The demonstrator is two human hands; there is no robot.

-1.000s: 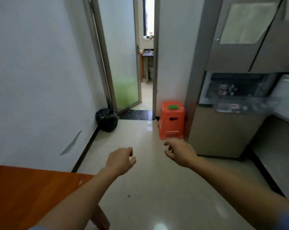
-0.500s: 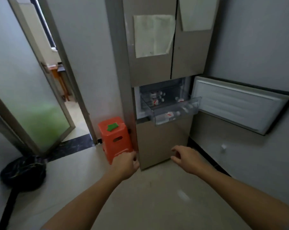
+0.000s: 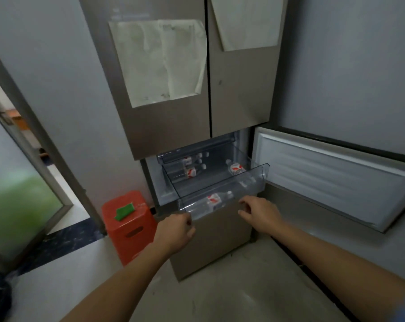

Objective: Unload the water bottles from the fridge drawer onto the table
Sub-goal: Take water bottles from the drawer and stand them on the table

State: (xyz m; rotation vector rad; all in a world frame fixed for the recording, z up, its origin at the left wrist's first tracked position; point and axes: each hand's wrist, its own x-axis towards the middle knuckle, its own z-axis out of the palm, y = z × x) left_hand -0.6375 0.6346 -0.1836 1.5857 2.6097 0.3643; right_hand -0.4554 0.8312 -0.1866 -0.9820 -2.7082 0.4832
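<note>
Nearest, two bare forearms reach forward over the pale floor (image 3: 220,296). Left hand (image 3: 174,231): fingers curled loosely inward, just below the left front corner of the clear fridge drawer (image 3: 255,180); whether it touches the drawer cannot be told, and it holds nothing. Right hand (image 3: 260,213): fingers partly spread and bent, empty, close under the drawer's front wall. Between and just above the two hands, one water bottle (image 3: 212,201) with a red-and-white label lies on its side in the front section of the drawer. Beyond the right hand, a second bottle (image 3: 236,168) lies at the drawer's right rear; beyond the left hand, two more bottles (image 3: 192,169) lie side by side at the left rear. Left of the left hand stands an orange stool (image 3: 129,226) carrying a green patch (image 3: 124,211). Right of the right hand, the lower fridge door (image 3: 331,180) hangs open. Farthest, the upper fridge doors (image 3: 238,89) carry paper sheets (image 3: 159,61).
</note>
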